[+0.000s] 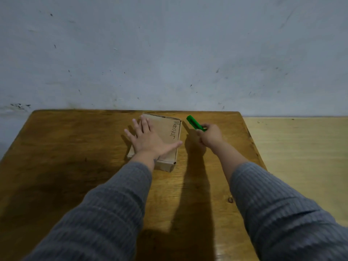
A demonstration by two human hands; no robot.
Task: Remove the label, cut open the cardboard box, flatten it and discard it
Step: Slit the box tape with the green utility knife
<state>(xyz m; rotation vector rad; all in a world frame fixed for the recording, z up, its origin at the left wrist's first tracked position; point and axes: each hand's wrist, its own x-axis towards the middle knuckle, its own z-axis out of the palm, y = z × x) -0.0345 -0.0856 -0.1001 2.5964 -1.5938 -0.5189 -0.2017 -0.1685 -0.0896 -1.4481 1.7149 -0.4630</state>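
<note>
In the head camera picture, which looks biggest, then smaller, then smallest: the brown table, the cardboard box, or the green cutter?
1. Table, by far the biggest.
2. Cardboard box, under the flat left hand.
3. Green cutter, smallest, though the right hand hides part of it.

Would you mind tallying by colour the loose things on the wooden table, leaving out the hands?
Brown: 1, the cardboard box, closed, with handwriting on top, under the flat left hand.
Green: 1, the utility knife, gripped in the right hand.
Total: 2
</note>
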